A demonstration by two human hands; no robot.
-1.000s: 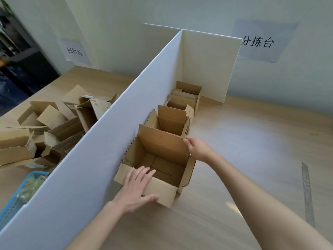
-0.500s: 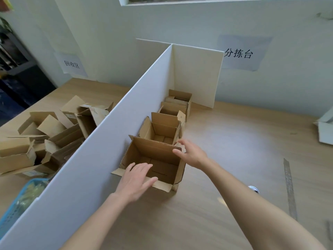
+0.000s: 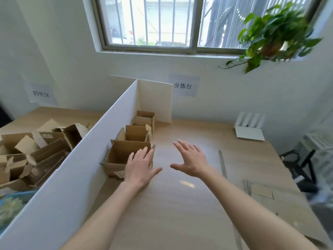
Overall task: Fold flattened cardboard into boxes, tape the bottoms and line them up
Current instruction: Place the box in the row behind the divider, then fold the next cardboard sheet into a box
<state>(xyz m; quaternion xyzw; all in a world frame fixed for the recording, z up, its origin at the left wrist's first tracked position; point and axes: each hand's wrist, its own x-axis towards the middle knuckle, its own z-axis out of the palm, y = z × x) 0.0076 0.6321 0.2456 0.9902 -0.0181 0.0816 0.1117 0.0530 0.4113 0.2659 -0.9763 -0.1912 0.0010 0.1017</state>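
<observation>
Two bare hands hovering over a wooden table beside a row of brown cardboard boxes.

The left hand [image 3: 140, 166] is lying with straight fingers over the right corner of the nearest open brown cardboard box [image 3: 120, 157], which is standing against the tall white dividing board [image 3: 75, 170]. The right hand [image 3: 191, 159] is spreading flat above the pale wooden tabletop [image 3: 180, 213], apart from the box. Three more open brown boxes [image 3: 139, 130] are lining up behind it. Left of the board, a heap of loose brown cardboard [image 3: 32, 150] is lying. A long clear ruler [image 3: 222, 163] is resting right of the hands.
</observation>
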